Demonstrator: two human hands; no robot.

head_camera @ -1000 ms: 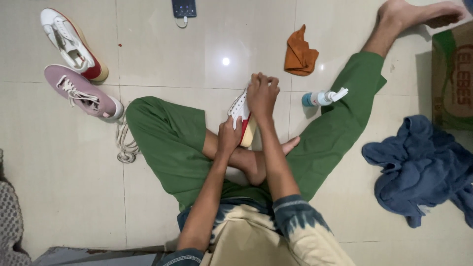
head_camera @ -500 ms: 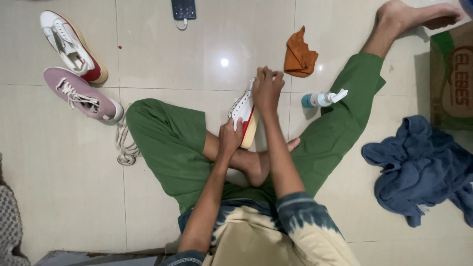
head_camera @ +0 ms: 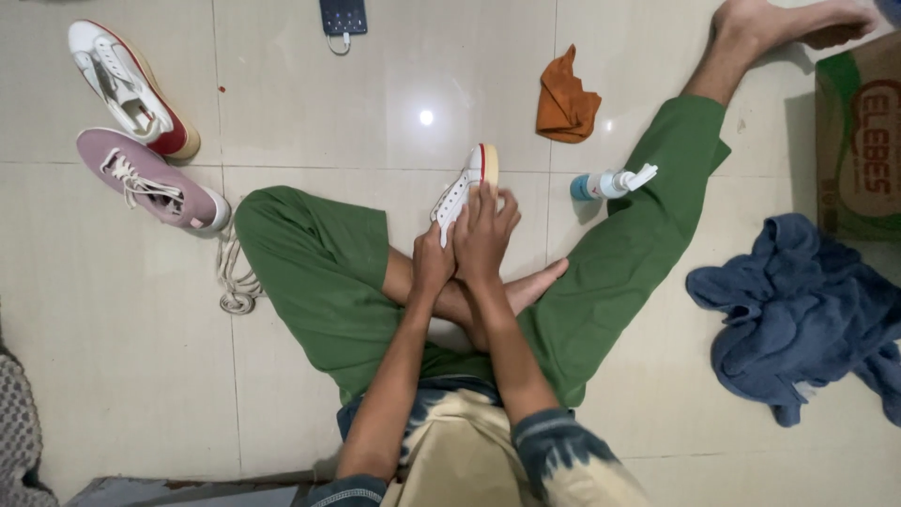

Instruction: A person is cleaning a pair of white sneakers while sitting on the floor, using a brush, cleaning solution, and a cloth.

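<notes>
A glossy cream tiled floor [head_camera: 310, 103] spreads under a seated person in green trousers [head_camera: 319, 272], one leg folded in, the other stretched out to the upper right. At the upper left lie two loose shoes: a white lace-up sneaker with a red-trimmed tan sole [head_camera: 127, 84] and, just below it, a dusty-pink lace-up sneaker [head_camera: 150, 178]. A coil of off-white shoelace [head_camera: 235, 277] lies beside the folded knee. At the top edge sits a small dark rectangular device with a loop [head_camera: 343, 16]. A crumpled orange cloth [head_camera: 565, 101] lies on the tiles above the outstretched leg, and a small white spray bottle with a blue base [head_camera: 610, 181] lies on its side, touching or just beside that leg. To the right, a rumpled blue garment [head_camera: 798, 314] is heaped near a brown and green cardboard box [head_camera: 859, 141]. Nothing lies between the camera and the hands except the person's own forearms.

A white canvas sneaker with a red stripe and tan sole [head_camera: 465, 188] stands tilted on its side on the floor just past the folded shin. The right hand [head_camera: 486, 235] lies over its heel end, fingers spread and curved against the shoe. The left hand [head_camera: 434, 263] is closed around the shoe's lower part, pressed against the right hand.
</notes>
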